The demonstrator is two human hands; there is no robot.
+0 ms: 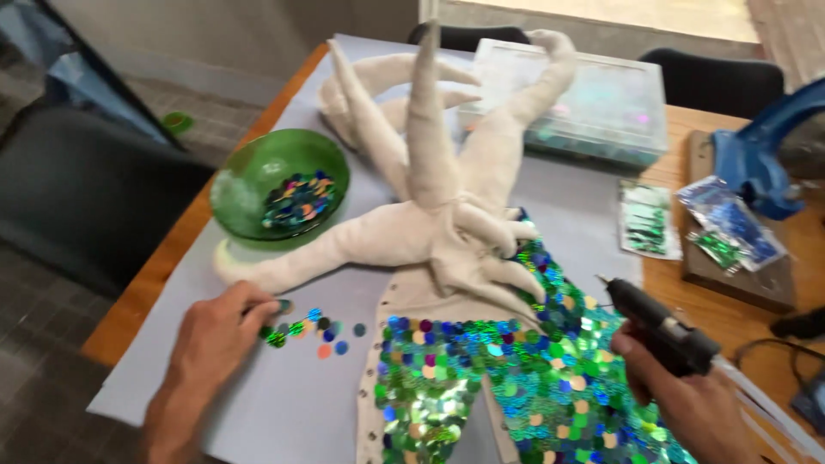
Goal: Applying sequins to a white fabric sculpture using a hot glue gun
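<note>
My left hand (pixel 215 335) rests on the grey sheet (pixel 292 404), its fingertips pinching a small round sequin at the edge of a loose scatter of sequins (pixel 314 328). A black glue gun (pixel 657 328) is gripped in my right hand (pixel 683 395), nozzle pointing up-left over the fabric. Between my hands lies a cream stuffed fabric figure (pixel 430 223) with several long padded limbs. Its lower part is covered in shiny green and blue sequins (pixel 507 378).
A green glass bowl (pixel 279 185) holding sequins stands left of the figure. A clear plastic compartment box (pixel 601 103) sits at the back. Sequin packets (pixel 687 219) and a blue tool (pixel 760 163) on a wooden board lie at right. Dark chairs surround the wooden table (pixel 163 266).
</note>
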